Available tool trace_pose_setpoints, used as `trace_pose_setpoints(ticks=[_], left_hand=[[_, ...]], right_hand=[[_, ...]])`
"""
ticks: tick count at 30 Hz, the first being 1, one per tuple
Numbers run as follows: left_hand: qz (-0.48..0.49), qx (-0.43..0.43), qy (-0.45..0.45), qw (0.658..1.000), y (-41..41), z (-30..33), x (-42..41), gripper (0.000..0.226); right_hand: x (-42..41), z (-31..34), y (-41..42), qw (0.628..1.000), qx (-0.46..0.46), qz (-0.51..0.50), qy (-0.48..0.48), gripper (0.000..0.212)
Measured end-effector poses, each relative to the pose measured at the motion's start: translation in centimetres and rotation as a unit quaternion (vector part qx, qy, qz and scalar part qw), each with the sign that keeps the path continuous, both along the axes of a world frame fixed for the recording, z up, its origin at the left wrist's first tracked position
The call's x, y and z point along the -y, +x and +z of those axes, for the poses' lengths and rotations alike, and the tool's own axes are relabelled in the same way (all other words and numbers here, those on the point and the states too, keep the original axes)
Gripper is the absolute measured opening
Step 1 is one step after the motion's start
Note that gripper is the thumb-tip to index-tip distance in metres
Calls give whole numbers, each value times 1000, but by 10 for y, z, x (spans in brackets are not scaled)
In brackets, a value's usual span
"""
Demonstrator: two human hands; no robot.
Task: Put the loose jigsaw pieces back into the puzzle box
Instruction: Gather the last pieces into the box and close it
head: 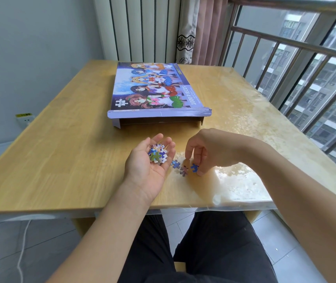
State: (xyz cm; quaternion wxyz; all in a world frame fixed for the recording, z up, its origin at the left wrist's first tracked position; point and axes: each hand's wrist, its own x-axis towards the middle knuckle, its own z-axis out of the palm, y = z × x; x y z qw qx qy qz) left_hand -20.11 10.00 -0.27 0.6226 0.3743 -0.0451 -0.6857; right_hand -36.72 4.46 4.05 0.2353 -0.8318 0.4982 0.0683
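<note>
The puzzle box [156,88], printed with cartoon figures and "1000 PIECES", lies flat in the middle of the wooden table [61,152], its near end flap open toward me. My left hand [150,166] is palm up in front of the box and cups a small heap of jigsaw pieces [157,154]. Just to its right, my right hand [201,150] pinches a blue piece [194,167] at the table surface. Two more loose pieces lie between the hands: a blue one [175,164] and a purple-brown one [184,170].
A glossy plastic sheet [244,127] covers the table's right part. A window with a metal railing [297,64] runs along the right, a radiator [142,27] and a curtain [199,29] stand behind the table. My legs are under the near table edge. A wall socket [24,119] is at the left.
</note>
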Motion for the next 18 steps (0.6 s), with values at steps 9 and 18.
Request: trace_pose_setpoints(ticks=[9,18], left_hand=[[-3,3,-3,1000,0,-2,0,33],[-3,3,-1,1000,-1,-3,2,32]], right_hand=[[4,-1,4,999,-34,6,-2,26],[-1,2,0,1000,-13,17,-17,26]])
